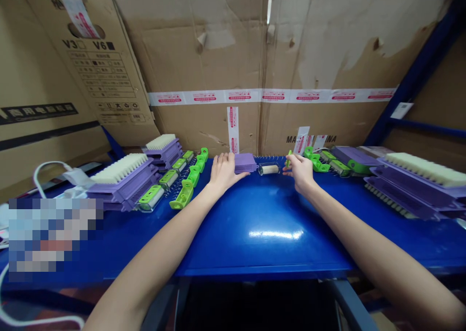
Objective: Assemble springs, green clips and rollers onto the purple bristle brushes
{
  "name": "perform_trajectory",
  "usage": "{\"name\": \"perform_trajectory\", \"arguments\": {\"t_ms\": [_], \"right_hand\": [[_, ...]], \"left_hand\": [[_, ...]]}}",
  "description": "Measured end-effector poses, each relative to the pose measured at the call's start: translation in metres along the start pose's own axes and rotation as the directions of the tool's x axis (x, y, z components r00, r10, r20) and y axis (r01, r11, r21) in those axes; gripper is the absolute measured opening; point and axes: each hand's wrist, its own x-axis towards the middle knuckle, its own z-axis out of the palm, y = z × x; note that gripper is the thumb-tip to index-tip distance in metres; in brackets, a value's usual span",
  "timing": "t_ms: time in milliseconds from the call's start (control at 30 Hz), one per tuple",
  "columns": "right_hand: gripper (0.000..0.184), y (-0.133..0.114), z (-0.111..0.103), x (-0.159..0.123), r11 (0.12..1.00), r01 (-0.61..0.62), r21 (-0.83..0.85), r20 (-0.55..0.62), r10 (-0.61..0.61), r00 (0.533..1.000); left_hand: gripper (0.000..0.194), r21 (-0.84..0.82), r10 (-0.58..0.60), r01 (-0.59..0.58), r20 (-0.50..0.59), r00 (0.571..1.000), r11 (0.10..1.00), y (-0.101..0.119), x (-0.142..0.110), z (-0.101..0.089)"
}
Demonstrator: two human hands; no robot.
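Blue table [233, 209] beneath my grip | purple block [245, 162] against my spread left hand [223, 170], clasp unclear | clear case [269, 169] between them and my right hand [300, 170], which pinches a green piece [289, 159] | apparently handling separate parts; calls for steady fingers

- Leaving a broad stretch of blue table [265, 214] open from its near edge up to the left hand [223, 172] and right hand [300, 172].
- Breaking up the gap between the hands with a purple block [245, 162] and a clear case [269, 169] just beside it.
- Closing off the back with a cardboard wall [204, 44].
- Crowding the left with purple brushes [125, 183], green clips [193, 177] and a white plug [78, 177].
- Hemming in the right with more clips [322, 166], brushes [411, 188] and a slanting blue post [404, 88].
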Motion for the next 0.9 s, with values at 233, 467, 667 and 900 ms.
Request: {"name": "perform_trajectory", "arguments": {"t_ms": [233, 467, 667, 900], "right_hand": [[0.012, 0.002, -0.001, 0.001, 0.998, 0.008, -0.06, 0.035, -0.006, 0.999], [0.014, 0.001, -0.004, 0.003, 0.999, 0.014, -0.04, -0.018, -0.014, 1.0], [0.012, 0.001, 0.0, -0.001, 0.999, -0.026, 0.027, 0.114, 0.022, 0.993], [0.04, 0.0, 0.004, -0.006, 0.994, 0.007, 0.111, 0.208, -0.03, 0.978]], "left_hand": [[0.082, 0.084, -0.003, -0.005, 0.091, 0.996, 0.996, -0.002, -0.001, 0.006], [0.078, 0.126, 0.005, -0.019, 0.111, 0.994, 0.992, 0.0, 0.0, -0.002], [0.084, 0.071, 0.033, -0.04, 0.09, 0.995, 0.997, 0.004, 0.002, -0.014], [0.087, -0.018, 0.145, -0.146, -0.048, 0.988, 0.989, 0.001, 0.0, -0.002]]}}
